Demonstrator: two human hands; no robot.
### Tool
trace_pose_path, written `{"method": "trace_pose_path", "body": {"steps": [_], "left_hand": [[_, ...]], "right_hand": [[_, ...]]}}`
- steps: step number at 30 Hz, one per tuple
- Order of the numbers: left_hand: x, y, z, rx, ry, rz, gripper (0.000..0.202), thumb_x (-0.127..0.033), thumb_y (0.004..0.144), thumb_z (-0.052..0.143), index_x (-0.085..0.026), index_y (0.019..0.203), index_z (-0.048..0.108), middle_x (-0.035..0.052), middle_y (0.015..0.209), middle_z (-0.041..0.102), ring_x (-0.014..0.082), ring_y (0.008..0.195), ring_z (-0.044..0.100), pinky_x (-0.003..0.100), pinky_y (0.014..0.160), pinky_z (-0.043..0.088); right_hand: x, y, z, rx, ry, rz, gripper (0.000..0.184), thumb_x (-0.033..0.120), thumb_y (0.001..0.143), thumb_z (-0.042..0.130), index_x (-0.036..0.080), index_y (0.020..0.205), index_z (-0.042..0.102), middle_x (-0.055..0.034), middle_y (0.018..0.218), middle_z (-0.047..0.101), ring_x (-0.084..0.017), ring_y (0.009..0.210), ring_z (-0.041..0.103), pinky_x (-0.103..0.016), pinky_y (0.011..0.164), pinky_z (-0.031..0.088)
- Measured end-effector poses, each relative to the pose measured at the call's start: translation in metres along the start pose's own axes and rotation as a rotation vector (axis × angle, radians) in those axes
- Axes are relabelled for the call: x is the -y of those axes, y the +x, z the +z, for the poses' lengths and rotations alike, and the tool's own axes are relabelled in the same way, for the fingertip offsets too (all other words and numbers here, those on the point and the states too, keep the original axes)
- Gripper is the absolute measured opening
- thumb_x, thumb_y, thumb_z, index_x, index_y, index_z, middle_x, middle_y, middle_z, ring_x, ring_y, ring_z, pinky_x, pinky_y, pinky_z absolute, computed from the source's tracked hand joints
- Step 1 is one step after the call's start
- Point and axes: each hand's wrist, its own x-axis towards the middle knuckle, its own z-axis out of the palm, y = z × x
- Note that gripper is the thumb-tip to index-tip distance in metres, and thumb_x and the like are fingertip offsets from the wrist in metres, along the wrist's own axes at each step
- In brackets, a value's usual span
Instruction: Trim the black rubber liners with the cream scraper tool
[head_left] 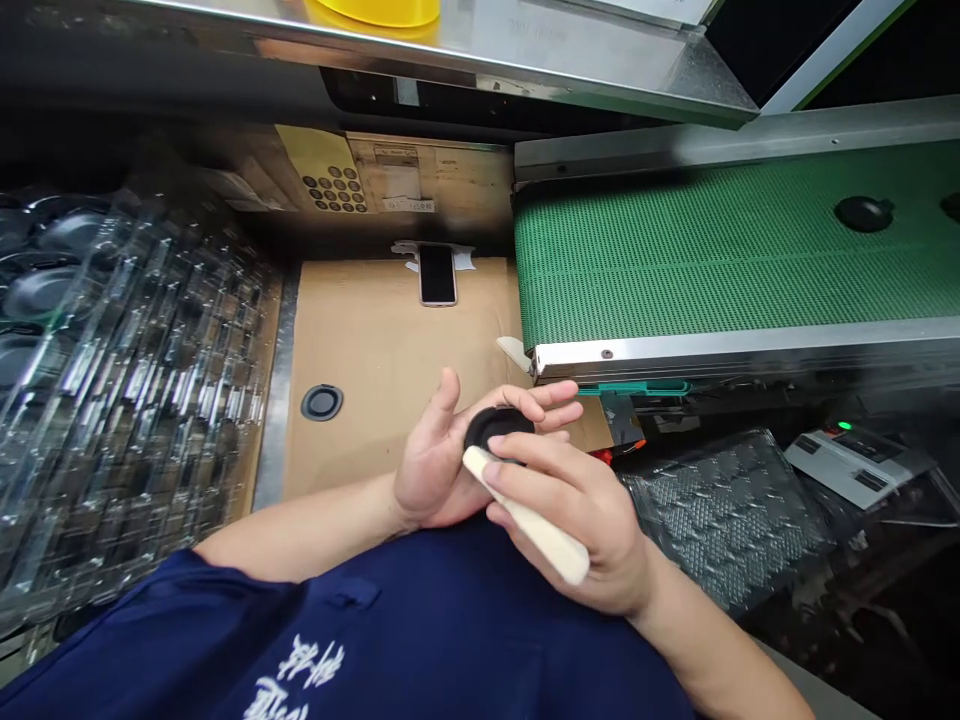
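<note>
My left hand (439,462) cups a round black part (496,428) in its palm, fingers curled round its far edge. My right hand (577,515) grips a cream-coloured tool handle (529,518), its front end pressed against the near rim of the black part. Both hands hover close to my body, above the near edge of a cardboard-covered work surface (375,370). A second black round part (322,402) lies on the cardboard to the left of my hands.
A green conveyor belt (712,250) runs to the right, carrying a black part (864,213). Stacked clear plastic trays (127,400) fill the left. A phone (437,273) lies at the back of the cardboard. A textured tray (735,510) and a control box (855,462) sit lower right.
</note>
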Motion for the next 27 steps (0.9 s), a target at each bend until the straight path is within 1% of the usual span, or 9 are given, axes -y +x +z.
{"method": "trace_pose_path", "body": {"steps": [5, 9, 12, 13, 17, 20, 22, 25, 27], "left_hand": [[0.007, -0.001, 0.000, 0.001, -0.005, -0.049, 0.071, -0.076, 0.094, 0.029, -0.020, 0.107, 0.071, 0.0101, 0.159, 0.046, 0.0372, 0.152, 0.034, 0.054, 0.123, 0.030], [0.007, 0.001, -0.001, -0.032, 0.022, -0.037, 0.070, -0.073, 0.097, 0.028, -0.017, 0.100, 0.071, 0.0106, 0.162, 0.041, 0.0383, 0.152, 0.034, 0.054, 0.122, 0.030], [0.007, 0.003, -0.001, -0.032, 0.011, -0.063, 0.068, -0.074, 0.095, 0.032, -0.019, 0.105, 0.070, 0.0101, 0.163, 0.039, 0.0402, 0.152, 0.032, 0.058, 0.121, 0.032], [0.007, 0.003, -0.001, -0.043, 0.008, -0.063, 0.067, -0.074, 0.095, 0.034, -0.019, 0.105, 0.070, 0.0097, 0.163, 0.040, 0.0400, 0.152, 0.033, 0.057, 0.121, 0.032], [0.006, 0.004, -0.001, -0.068, 0.028, -0.046, 0.069, -0.077, 0.093, 0.035, -0.019, 0.099, 0.070, 0.0099, 0.161, 0.041, 0.0401, 0.150, 0.037, 0.056, 0.122, 0.031], [0.006, 0.004, -0.001, -0.067, 0.035, -0.050, 0.069, -0.079, 0.091, 0.036, -0.019, 0.100, 0.070, 0.0105, 0.162, 0.040, 0.0429, 0.150, 0.035, 0.060, 0.120, 0.032], [0.005, 0.004, 0.000, -0.091, 0.043, -0.016, 0.068, -0.078, 0.092, 0.036, -0.018, 0.100, 0.069, 0.0106, 0.161, 0.041, 0.0426, 0.150, 0.036, 0.059, 0.121, 0.032], [0.005, 0.006, 0.000, -0.140, 0.061, 0.090, 0.066, -0.074, 0.095, 0.035, -0.018, 0.099, 0.070, 0.0097, 0.160, 0.043, 0.0395, 0.148, 0.040, 0.053, 0.124, 0.030], [0.005, 0.007, 0.000, -0.166, 0.052, 0.170, 0.058, -0.065, 0.099, 0.036, -0.017, 0.097, 0.069, 0.0092, 0.160, 0.043, 0.0378, 0.147, 0.043, 0.052, 0.125, 0.030]], "right_hand": [[-0.008, 0.001, 0.003, -0.007, -0.080, -0.044, 0.058, 0.011, 0.093, 0.057, 0.024, 0.148, 0.050, -0.0083, 0.145, 0.062, -0.024, 0.128, 0.063, -0.042, 0.102, 0.059], [-0.009, 0.000, -0.001, 0.107, -0.044, -0.031, 0.062, 0.008, 0.090, 0.055, 0.024, 0.149, 0.047, -0.0074, 0.141, 0.065, -0.023, 0.122, 0.067, -0.040, 0.098, 0.061], [-0.010, 0.001, -0.003, 0.038, -0.094, -0.024, 0.059, 0.010, 0.091, 0.057, 0.023, 0.148, 0.049, -0.0090, 0.143, 0.063, -0.025, 0.122, 0.066, -0.042, 0.097, 0.060], [-0.010, 0.002, -0.003, 0.041, -0.097, -0.029, 0.058, 0.010, 0.091, 0.057, 0.021, 0.148, 0.049, -0.0098, 0.143, 0.063, -0.026, 0.121, 0.066, -0.042, 0.096, 0.060], [-0.008, 0.008, -0.006, 0.183, -0.070, -0.074, 0.055, 0.007, 0.089, 0.053, 0.016, 0.143, 0.052, -0.0120, 0.135, 0.068, -0.023, 0.103, 0.072, -0.040, 0.087, 0.062], [-0.008, 0.011, -0.005, 0.123, -0.099, -0.094, 0.053, 0.010, 0.092, 0.053, 0.016, 0.144, 0.050, -0.0130, 0.135, 0.068, -0.025, 0.109, 0.071, -0.042, 0.090, 0.062], [-0.008, 0.010, -0.002, 0.083, -0.114, -0.101, 0.055, 0.011, 0.092, 0.051, 0.017, 0.147, 0.047, -0.0131, 0.139, 0.066, -0.026, 0.117, 0.069, -0.043, 0.094, 0.061], [-0.010, 0.004, 0.005, 0.126, -0.098, -0.113, 0.056, 0.009, 0.090, 0.052, 0.014, 0.146, 0.048, -0.0142, 0.137, 0.066, -0.024, 0.112, 0.071, -0.040, 0.090, 0.063], [-0.013, -0.001, 0.009, 0.083, -0.098, -0.092, 0.053, 0.008, 0.090, 0.054, 0.013, 0.143, 0.051, -0.0148, 0.133, 0.069, -0.024, 0.110, 0.072, -0.038, 0.089, 0.063]]}}
